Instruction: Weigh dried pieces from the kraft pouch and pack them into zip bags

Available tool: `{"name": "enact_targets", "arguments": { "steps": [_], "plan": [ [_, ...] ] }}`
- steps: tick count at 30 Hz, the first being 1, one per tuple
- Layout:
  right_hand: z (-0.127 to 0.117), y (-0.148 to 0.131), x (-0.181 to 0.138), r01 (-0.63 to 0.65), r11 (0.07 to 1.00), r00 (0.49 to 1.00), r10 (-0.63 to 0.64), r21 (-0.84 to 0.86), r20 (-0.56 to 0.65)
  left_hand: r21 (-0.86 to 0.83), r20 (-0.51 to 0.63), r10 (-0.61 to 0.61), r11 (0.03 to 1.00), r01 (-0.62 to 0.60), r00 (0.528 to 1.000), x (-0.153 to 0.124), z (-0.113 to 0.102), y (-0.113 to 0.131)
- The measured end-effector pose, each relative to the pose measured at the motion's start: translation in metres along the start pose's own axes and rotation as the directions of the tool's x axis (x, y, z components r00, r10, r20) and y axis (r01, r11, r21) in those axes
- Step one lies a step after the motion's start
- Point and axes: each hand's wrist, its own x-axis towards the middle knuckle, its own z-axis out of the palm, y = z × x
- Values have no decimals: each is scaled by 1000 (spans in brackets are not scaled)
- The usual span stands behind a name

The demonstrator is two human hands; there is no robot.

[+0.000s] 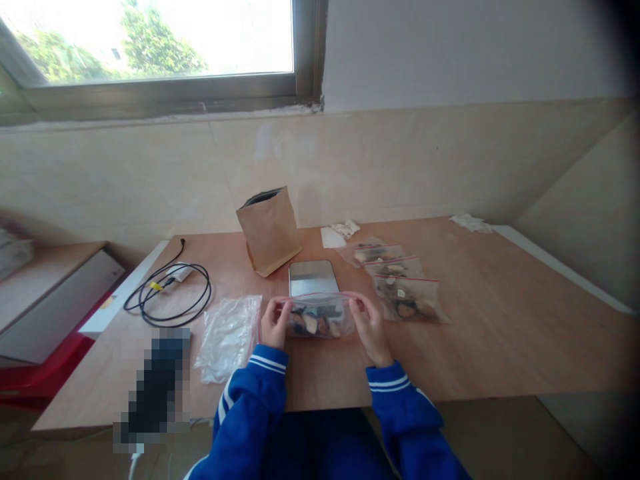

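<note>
Between my hands is a clear zip bag (320, 321) with a red seal line, holding dark and tan dried pieces. My left hand (275, 323) pinches its upper left corner. At the upper right corner, my right hand (369, 325) grips the bag with thumb and fingers. Just behind the bag lies a flat scale-like device (313, 277) with a pale top, its near edge partly covered. To the right, several similar filled zip bags (410, 299) overlap in a row. Left of my left hand lie flat clear plastic bags (231, 337).
An open brown paper pouch (270, 230) stands near the wall. A coiled black cable (170, 293) with a white adapter lies at left, above a blurred dark object (157, 383). White crumpled tissues (346, 229) sit at the back. The table's front edge is close to my body.
</note>
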Motion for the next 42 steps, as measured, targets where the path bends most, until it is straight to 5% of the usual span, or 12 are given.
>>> {"name": "enact_targets", "arguments": {
  "steps": [25, 36, 42],
  "plan": [
    [1, 5, 0, 50, 996, 999, -50, 69, 1, 185, 37, 35, 982, -41, 999, -1, 1, -7],
    [1, -7, -3, -79, 971, 997, 73, 226, 38, 136, 205, 74, 985, -103, 976, 0, 1, 1],
    [3, -4, -3, -187, 954, 982, 173, 235, 82, 178, 176, 102, 975, -133, 979, -2, 2, 0]
  ]
}}
